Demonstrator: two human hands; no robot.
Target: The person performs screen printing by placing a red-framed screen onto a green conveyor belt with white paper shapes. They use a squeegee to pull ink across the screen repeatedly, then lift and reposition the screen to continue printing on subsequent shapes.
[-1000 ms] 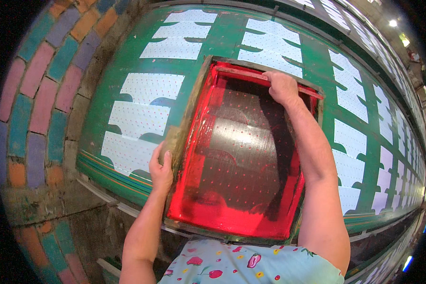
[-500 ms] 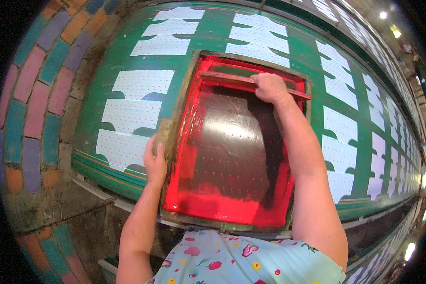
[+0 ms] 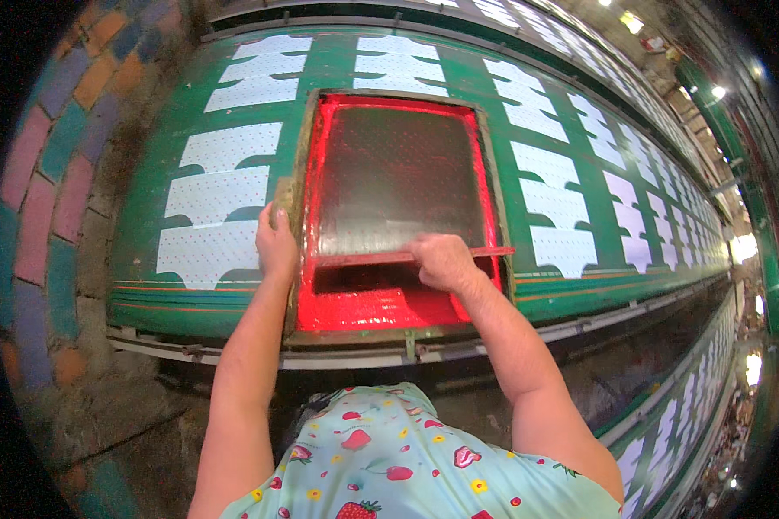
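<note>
A screen printing frame (image 3: 486, 164) lies on the green table, its dark mesh (image 3: 398, 164) bordered in red. My right hand (image 3: 444, 262) is closed over the top of a long red squeegee (image 3: 355, 259), which spans the mesh crosswise near the frame's close end. Bright red ink (image 3: 363, 308) covers the strip between the squeegee and my body. On the frame's left side, my left hand (image 3: 277, 246) grips the edge by a small wooden piece (image 3: 284, 195); some of its fingers are hidden.
White cut fabric pieces (image 3: 218, 192) with small dots lie in rows on the green table (image 3: 320, 65), left, behind and right of the frame. A metal rail (image 3: 363, 355) runs along the near edge. Painted bricks (image 3: 56, 195) stand at far left.
My right hand has drawn the squeegee from the frame's far end toward me. My left hand keeps its place at the left edge. The whole view has shifted slightly.
</note>
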